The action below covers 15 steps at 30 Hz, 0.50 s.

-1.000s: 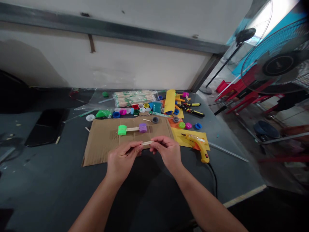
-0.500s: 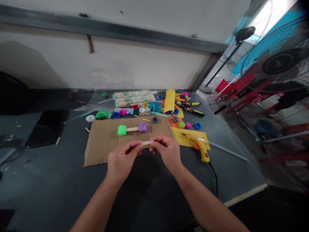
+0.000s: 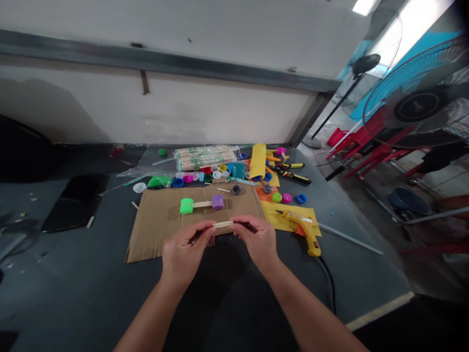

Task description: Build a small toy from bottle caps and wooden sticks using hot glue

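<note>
Short wooden sticks [image 3: 223,224], lying side by side, are stretched between my two hands above the front edge of a cardboard sheet [image 3: 157,230]. My left hand [image 3: 186,247] pinches their left end between thumb and fingers. At the right end, my right hand [image 3: 257,239] grips them the same way. Just beyond, on the cardboard, lies a small piece with a green bottle cap [image 3: 186,206] and a purple bottle cap [image 3: 217,202] joined by sticks. A grey cap [image 3: 236,189] with a stick beside it sits near the cardboard's back edge.
A yellow glue gun [image 3: 301,226] rests on yellow paper at the right, its cord running forward. Behind the cardboard are loose bottle caps [image 3: 178,182], bagged wooden sticks [image 3: 205,158] and cutters [image 3: 293,176]. A black phone [image 3: 69,203] lies left; a fan [image 3: 417,105] stands right.
The view has tilted up slightly, so the scene sits lower in the picture. Both hands keep hold of the sticks, and the right fingers have shifted slightly outward along them.
</note>
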### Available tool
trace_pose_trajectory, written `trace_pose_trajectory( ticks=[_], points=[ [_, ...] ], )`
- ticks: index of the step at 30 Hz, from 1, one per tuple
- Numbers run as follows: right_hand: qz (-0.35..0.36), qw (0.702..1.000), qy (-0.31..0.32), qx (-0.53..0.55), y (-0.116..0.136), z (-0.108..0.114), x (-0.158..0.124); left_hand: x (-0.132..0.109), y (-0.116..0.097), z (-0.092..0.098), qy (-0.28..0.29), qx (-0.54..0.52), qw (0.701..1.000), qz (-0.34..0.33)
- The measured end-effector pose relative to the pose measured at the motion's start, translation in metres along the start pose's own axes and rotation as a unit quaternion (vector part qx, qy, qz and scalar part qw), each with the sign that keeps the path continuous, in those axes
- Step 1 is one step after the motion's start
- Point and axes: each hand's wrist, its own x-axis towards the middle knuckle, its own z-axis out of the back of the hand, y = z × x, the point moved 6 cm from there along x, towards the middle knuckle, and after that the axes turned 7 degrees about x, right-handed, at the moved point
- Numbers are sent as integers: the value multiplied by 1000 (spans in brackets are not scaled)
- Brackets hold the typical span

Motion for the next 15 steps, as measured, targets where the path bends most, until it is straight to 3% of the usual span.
trace_pose_trajectory(
  ticks=[7,15],
  points=[
    [76,994,4,-74,7,1,-4,-3,-7,2,-23,64,995,-75],
    [96,990,7,-108,9,1,-5,-5,-13,6,-37,84,990,-107]
  ],
)
